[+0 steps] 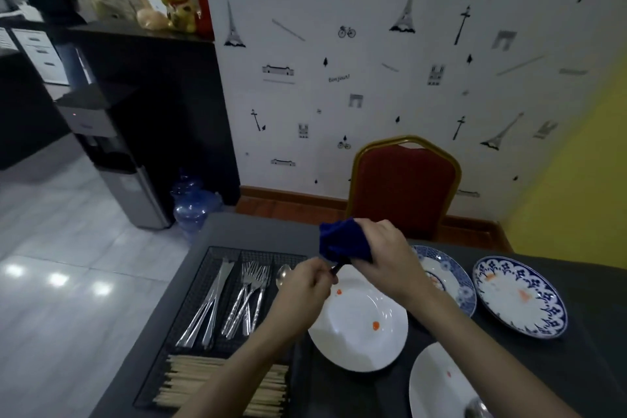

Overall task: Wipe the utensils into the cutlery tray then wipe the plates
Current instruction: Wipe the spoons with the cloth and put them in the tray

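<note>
Utensil wiping's nearly done: knives, forks and one spoon sit in the cutlery tray (pixel 203 261). Left hand (pixel 307 285) pinches a utensil (pixel 334 270) (end hidden), right hand (pixel 380 248) wraps the blue cloth (pixel 342 241) around it. White plate (pixel 359 343) and the others are unwiped.

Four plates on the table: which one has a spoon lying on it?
The plain white plate at the bottom edge, nearest the camera. A spoon rests on it; the other white plate and both blue-patterned ones carry only orange smears.

Black mesh cutlery tray (pixel 203 278) w/ steel knives (pixel 208 309), forks (pixel 249 299), one spoon (pixel 282 274). Dark blue cloth (pixel 342 243) wraps a utensil above white round plate (pixel 359 343) w/ orange spots.
</note>
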The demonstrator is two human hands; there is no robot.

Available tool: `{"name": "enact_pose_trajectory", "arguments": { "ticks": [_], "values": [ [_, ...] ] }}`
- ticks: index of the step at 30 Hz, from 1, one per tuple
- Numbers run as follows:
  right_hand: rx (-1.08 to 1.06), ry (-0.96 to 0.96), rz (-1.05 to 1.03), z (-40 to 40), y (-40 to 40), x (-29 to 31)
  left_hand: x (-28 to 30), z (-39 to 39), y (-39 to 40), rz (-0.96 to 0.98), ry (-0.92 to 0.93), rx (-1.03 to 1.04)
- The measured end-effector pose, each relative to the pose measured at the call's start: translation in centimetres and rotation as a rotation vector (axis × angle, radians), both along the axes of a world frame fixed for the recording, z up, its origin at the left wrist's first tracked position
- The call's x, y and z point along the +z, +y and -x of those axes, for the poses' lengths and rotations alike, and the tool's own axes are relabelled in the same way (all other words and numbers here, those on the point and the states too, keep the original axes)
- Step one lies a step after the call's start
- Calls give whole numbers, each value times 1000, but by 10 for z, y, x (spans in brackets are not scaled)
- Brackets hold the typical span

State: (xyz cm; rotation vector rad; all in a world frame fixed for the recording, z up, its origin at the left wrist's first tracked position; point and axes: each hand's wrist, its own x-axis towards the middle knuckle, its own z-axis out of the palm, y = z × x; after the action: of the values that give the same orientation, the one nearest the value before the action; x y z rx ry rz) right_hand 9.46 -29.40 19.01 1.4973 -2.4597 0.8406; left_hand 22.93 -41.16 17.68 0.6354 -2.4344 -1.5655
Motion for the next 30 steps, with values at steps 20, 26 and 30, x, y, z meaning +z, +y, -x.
{"name": "enact_pose_trajectory", "arguments": {
  "ticks": [20, 26, 30],
  "values": [
    [27, -15, -151, 10, 17, 3, -6, 22, 8, -163, -33, -20],
    [-113, 60, -169, 22, 15, 8, -3, 21, 4, -173, -20, -41],
    [8, 115, -215, 4, 9, -1, -1, 25, 2, -239, -17, -9]
  ]
}}
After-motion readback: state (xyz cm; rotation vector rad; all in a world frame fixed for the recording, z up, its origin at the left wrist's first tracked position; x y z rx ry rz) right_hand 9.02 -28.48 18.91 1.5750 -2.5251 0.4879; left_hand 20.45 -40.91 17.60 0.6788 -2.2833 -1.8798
